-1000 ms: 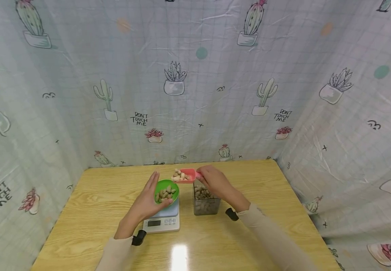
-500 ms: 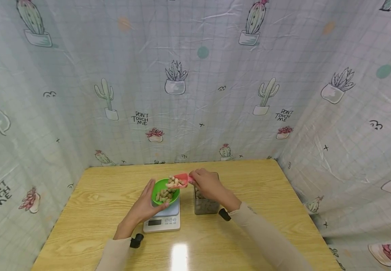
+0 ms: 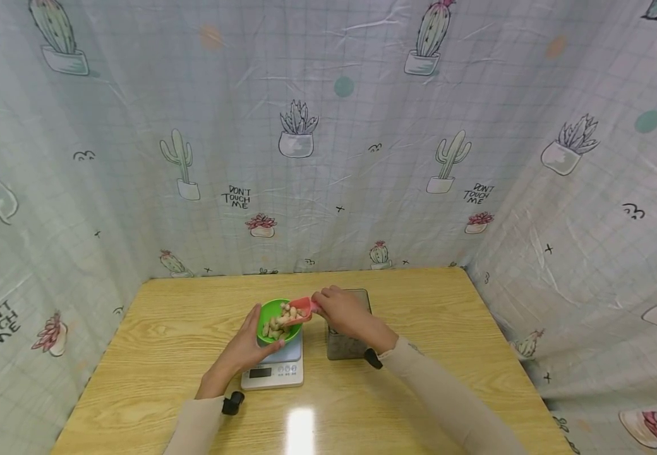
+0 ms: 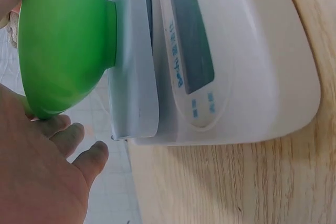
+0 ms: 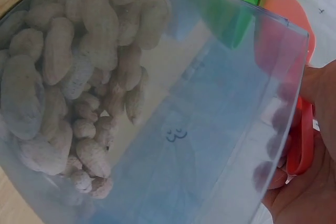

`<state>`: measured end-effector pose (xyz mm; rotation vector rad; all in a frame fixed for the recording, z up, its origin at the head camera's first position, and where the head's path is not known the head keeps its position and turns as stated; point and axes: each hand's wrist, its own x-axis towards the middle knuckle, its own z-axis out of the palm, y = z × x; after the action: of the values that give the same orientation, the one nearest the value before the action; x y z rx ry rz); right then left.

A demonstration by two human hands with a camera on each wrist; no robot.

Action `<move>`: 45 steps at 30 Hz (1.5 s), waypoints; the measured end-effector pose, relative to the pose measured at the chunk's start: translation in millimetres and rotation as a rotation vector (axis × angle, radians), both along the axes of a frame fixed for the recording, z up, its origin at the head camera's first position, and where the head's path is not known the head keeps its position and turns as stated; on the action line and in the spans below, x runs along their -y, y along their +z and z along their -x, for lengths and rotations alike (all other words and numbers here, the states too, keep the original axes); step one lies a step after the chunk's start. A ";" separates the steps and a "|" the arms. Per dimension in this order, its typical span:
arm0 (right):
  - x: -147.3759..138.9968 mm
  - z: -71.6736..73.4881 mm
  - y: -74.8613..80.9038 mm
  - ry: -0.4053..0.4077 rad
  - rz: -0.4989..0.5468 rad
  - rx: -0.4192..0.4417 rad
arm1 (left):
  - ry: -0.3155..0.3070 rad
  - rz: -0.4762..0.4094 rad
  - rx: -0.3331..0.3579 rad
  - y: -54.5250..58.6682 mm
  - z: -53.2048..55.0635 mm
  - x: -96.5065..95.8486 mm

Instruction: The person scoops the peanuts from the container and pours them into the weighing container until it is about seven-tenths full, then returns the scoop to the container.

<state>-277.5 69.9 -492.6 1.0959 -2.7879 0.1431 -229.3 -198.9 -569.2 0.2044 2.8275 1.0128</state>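
Observation:
A green bowl point(image 3: 268, 311) with peanuts point(image 3: 274, 330) in it stands on the platform of a white kitchen scale point(image 3: 283, 378). My left hand point(image 3: 247, 344) holds the bowl's side, thumb at the near rim and fingers along the left; the left wrist view shows the bowl's foot against the scale's platform point(image 4: 134, 98). My right hand point(image 3: 340, 311) grips a red scoop point(image 3: 304, 305) by its handle. The scoop tilts down over the bowl's right rim, with peanuts at its mouth. Part of the scoop shows behind a clear container point(image 5: 210, 145) in the right wrist view.
The clear container, right of the scale and under my right forearm, holds many peanuts point(image 5: 100, 30). All of it stands on a wooden table point(image 3: 192, 328). A curtain point(image 3: 328, 177) printed with cacti hangs behind and at both sides.
My right hand has brought the scoop left and down from beside the bowl to over it, tilting it so peanuts slide in. My left hand has stayed at the bowl.

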 end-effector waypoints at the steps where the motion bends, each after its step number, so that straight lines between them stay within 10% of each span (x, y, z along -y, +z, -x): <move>1: 0.6 0.3 0.2 0.004 -0.005 -0.002 | 0.003 0.000 0.003 0.3 -0.1 -0.3; 24: 30.9 5.5 33.7 0.060 -0.297 -0.111 | 0.002 0.002 0.018 1.1 0.1 -0.6; 45: 22.5 8.1 56.5 0.038 -0.248 -0.107 | 0.004 0.000 -0.005 -1.5 1.5 -1.5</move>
<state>-285.5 47.4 -436.1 1.1699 -2.7428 -0.2576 -230.8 -197.4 -570.7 0.2015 2.8329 1.0149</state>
